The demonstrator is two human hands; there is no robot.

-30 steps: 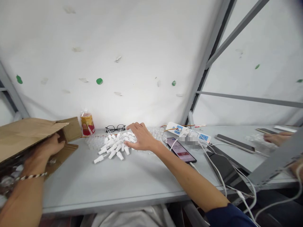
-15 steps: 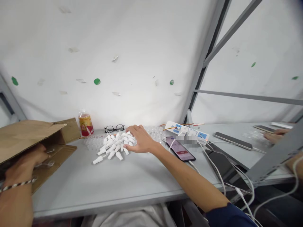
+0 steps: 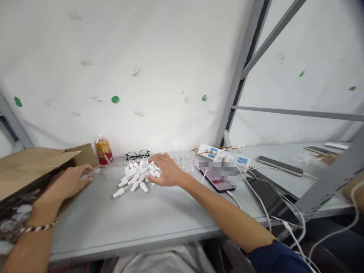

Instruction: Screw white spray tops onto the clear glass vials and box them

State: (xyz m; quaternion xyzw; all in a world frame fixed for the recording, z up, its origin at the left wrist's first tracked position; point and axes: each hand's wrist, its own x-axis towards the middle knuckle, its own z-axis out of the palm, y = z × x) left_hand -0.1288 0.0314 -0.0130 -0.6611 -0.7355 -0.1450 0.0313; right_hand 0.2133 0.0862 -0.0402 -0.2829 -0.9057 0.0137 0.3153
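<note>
Head view shows the left hand (image 3: 68, 184) at the mouth of the cardboard box (image 3: 36, 161) on the left of the tabletop (image 3: 136, 220), its fingers narrow around clear pieces (image 3: 87, 173); how many cannot be told. A bracelet (image 3: 40, 228) circles that wrist, and more clear and whitish items (image 3: 19, 216) lie inside the box. Toward the middle, the right hand (image 3: 167, 170) curves over the right end of the heap of white caps (image 3: 133, 176), thumb set wide of the other fingers; whether it grips any cap cannot be told. Bubbly clear plastic (image 3: 112, 172) lies left of the heap, with a similar patch (image 3: 187, 161) behind the right hand. Glasses (image 3: 138, 154) and a red-and-yellow jar (image 3: 104, 151) stand along the far edge by the wall (image 3: 159, 49). To the right are a lit phone (image 3: 210, 178), a power strip (image 3: 206, 150), a dark tablet (image 3: 275, 201) and white cables (image 3: 263, 204).
</note>
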